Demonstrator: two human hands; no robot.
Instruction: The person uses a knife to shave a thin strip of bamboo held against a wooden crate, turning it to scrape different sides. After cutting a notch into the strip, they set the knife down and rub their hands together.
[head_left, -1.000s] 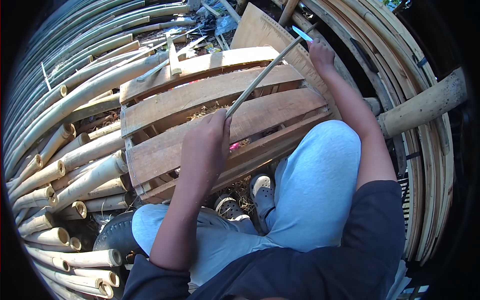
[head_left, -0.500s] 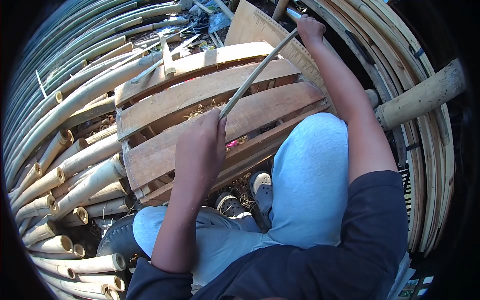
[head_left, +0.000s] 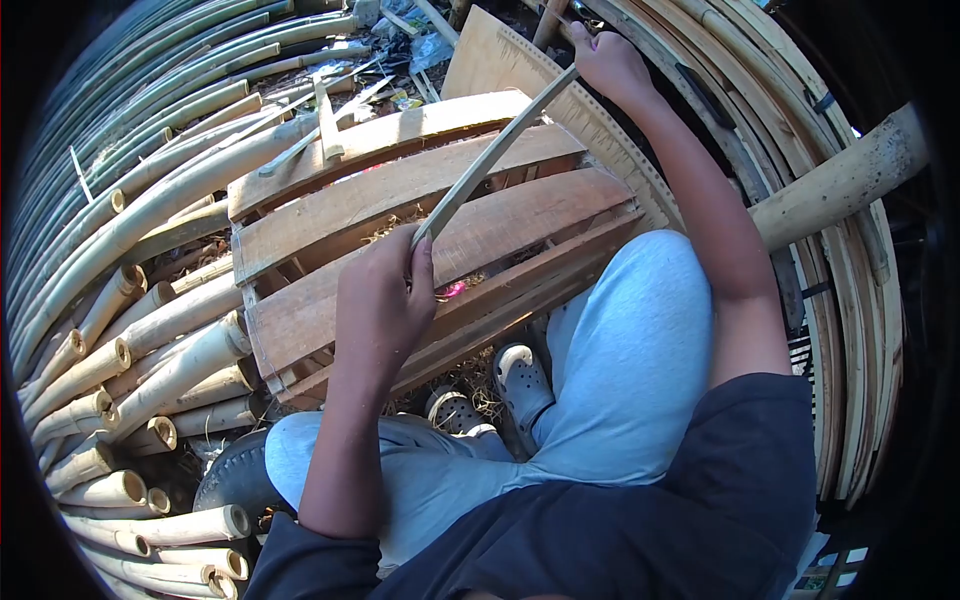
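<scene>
A thin bamboo strip [head_left: 490, 160] runs diagonally above the wooden slatted crate [head_left: 440, 245]. Its lower end is gripped in my left hand [head_left: 385, 290], the thumb lying along the strip over the crate's nearer slats. At the upper end my right hand [head_left: 612, 68] is closed round the strip, arm stretched out beyond the crate's far right corner. The crate has several broad planks with gaps between them, and shavings show through the gaps. A curved wooden board [head_left: 500, 55] with a row of marks along its edge leans behind the crate.
Stacked bamboo poles [head_left: 180, 340] fill the left side. Loose split pieces [head_left: 327, 115] lie on the crate's far left edge. A thick bamboo pole [head_left: 850, 185] juts in at right, before long bent strips [head_left: 850, 400]. My clogs [head_left: 522, 372] are below the crate.
My right hand has shifted slightly left and down, and the strip's upper end with it. My left hand has moved a little left and down, still holding the strip.
</scene>
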